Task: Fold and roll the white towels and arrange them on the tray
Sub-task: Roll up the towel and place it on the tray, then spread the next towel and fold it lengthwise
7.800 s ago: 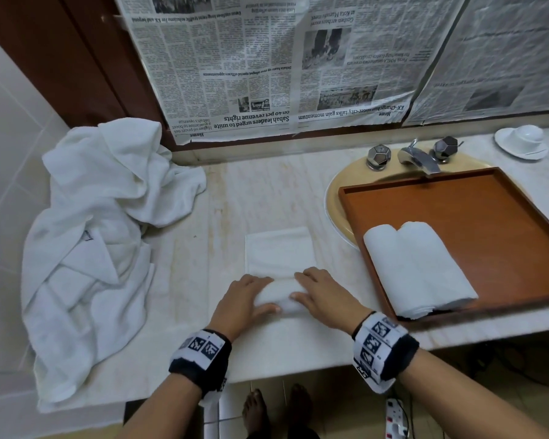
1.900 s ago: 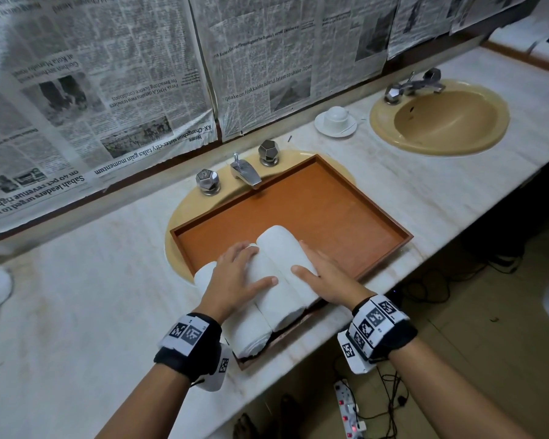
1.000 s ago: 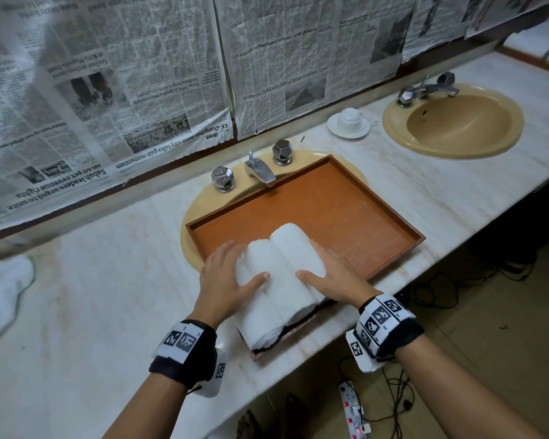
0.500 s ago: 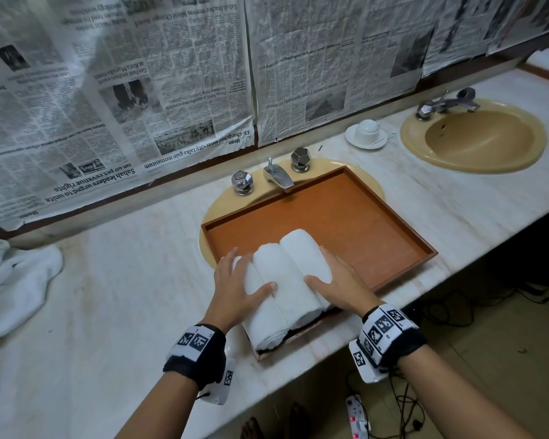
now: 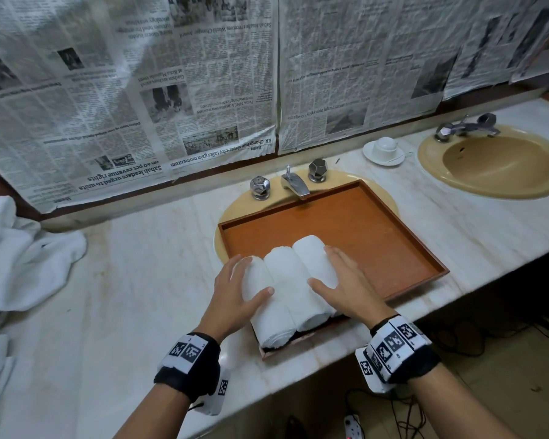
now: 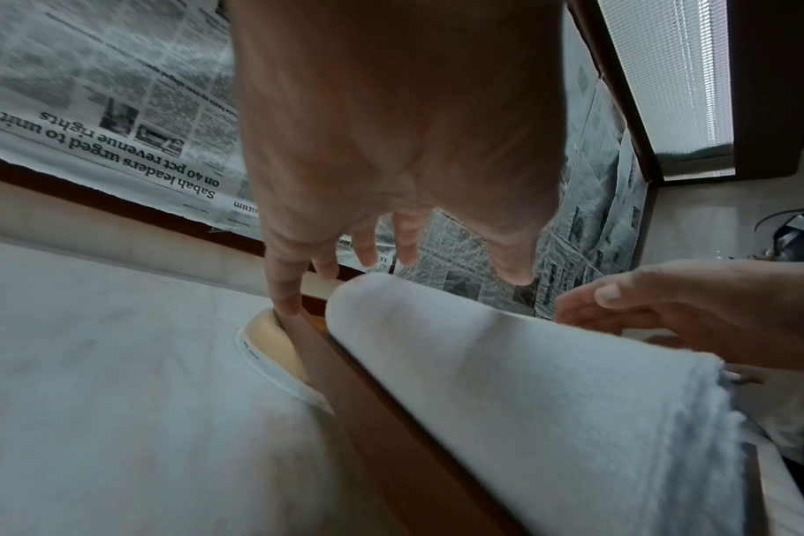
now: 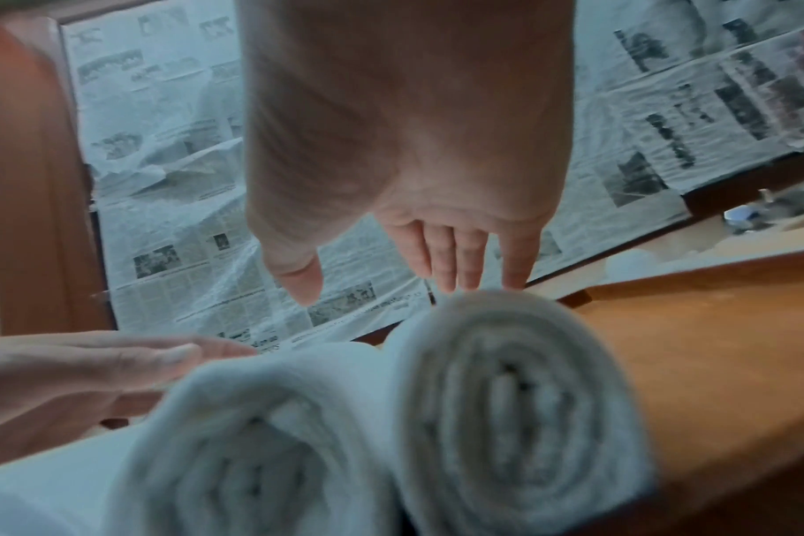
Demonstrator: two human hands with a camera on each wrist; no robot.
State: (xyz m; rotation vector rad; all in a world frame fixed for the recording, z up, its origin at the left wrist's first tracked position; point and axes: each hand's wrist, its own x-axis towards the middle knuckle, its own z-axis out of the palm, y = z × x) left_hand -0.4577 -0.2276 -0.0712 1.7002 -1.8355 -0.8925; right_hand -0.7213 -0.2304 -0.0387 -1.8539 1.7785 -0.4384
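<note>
Three rolled white towels lie side by side in the left part of the brown wooden tray: a left roll, a middle roll and a right roll. My left hand lies with straight fingers against the left roll's outer side, thumb over its top. My right hand rests flat along the right roll's outer side, thumb across the rolls. The left wrist view shows the left hand above a roll. In the right wrist view the right hand hovers over two spiral roll ends.
The tray sits over a tan sink, its far rim under the faucet. A heap of unfolded white towels lies at the counter's left end. A white cup and saucer and a second sink are to the right. Newspaper covers the wall.
Earlier I was rolling a towel on the counter beside a tray holding two rolls. That roll now lies in the tray as a third. In the last second the hands stayed on the rolls' flanks.
</note>
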